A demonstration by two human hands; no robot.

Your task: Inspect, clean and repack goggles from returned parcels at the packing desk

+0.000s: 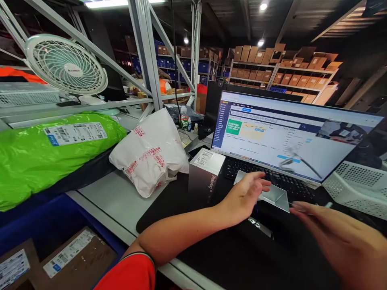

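Nearest the lens, the right hand [341, 237] is smeared by blur at the lower right. Its fingers are stretched out flat and hold nothing, and they point left across the black desk mat [181, 209]. The left hand [248, 193] reaches in from a red sleeve [130, 276], open too, with the fingers straight and close together and the palm turned inward. It hangs over the near end of a flat silvery packet [275, 197]. The packet lies between the two hands, partly on the mat and partly on the front edge of the keyboard [290, 185], below the monitor [296, 133]. Whether the left fingertips touch the packet cannot be told. A grey carton [207, 171] stands upright just left of that hand, with a white mailer bag [151, 153] beyond it and a green one [45, 157] further left. A white perforated basket [356, 185] sits at the far right. Judging by the open palms on either side, the packet looks best taken by its edges with both hands. It would then be lifted clear of the keys rather than dragged, so that nothing gets pressed, with the left elbow kept away from the carton, which looks easy to tip.
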